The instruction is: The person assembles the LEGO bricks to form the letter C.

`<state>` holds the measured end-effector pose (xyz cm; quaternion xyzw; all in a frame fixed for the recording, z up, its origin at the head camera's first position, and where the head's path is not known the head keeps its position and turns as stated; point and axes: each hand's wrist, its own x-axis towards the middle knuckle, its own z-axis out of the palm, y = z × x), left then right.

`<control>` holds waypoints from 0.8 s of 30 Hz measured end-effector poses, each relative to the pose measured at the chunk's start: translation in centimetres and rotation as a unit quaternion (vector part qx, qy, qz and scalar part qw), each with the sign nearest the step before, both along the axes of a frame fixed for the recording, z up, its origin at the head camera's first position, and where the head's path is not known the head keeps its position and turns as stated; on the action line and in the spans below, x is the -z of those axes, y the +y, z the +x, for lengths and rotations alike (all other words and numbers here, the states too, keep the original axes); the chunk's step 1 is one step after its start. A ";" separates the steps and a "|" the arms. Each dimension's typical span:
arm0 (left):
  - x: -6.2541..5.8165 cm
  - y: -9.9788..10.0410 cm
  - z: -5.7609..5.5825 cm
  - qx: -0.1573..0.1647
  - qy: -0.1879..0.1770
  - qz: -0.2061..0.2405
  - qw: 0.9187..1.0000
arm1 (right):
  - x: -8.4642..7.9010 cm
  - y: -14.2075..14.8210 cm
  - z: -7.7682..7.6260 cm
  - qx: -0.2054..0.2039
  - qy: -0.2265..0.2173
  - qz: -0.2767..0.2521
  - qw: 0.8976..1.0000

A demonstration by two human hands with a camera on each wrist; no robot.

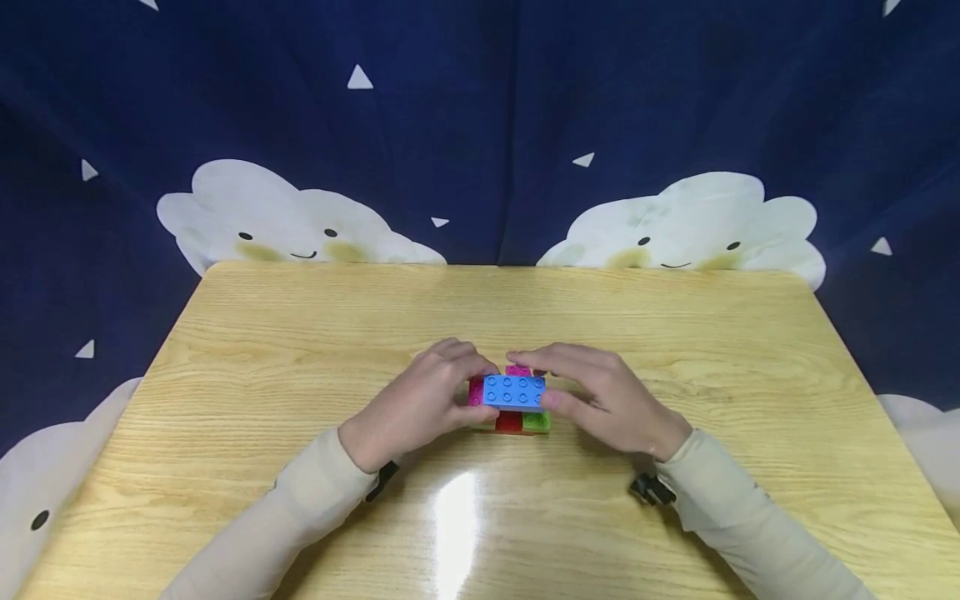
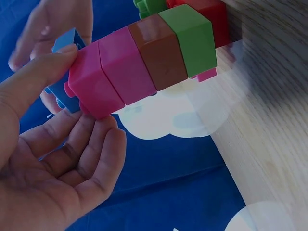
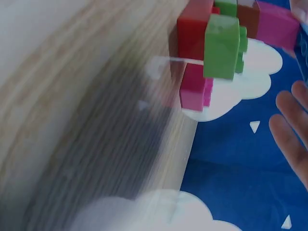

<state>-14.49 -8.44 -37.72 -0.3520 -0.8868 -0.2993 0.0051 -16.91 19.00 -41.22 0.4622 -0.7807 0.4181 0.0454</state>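
A blue toy building brick (image 1: pixel 514 392) with studs lies across the top of a built stack. My left hand (image 1: pixel 423 396) pinches its left end, thumb on the near side and fingertips on the far side, beside the upper pink brick (image 2: pixel 96 79). Below come another pink brick (image 2: pixel 127 65), a brown brick (image 2: pixel 159 50) and a green brick (image 2: pixel 190 41). A red brick (image 3: pixel 195 31) stands at the bottom, with a second green brick (image 3: pixel 222 48) on it. My right hand (image 1: pixel 607 396) is at the blue brick's right end, thumb near it, fingers extended behind.
The stack rests on a wooden table (image 1: pixel 300 350). A low pink brick (image 3: pixel 192 86) sits at its far side. Behind the table hangs a dark blue cloth (image 1: pixel 480 108) printed with white clouds and triangles.
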 end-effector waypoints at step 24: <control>0.1 0.0 0.0 -0.008 -0.002 -0.015 1.000 | 1.9 2.7 -3.5 0.172 -0.068 0.138 0.973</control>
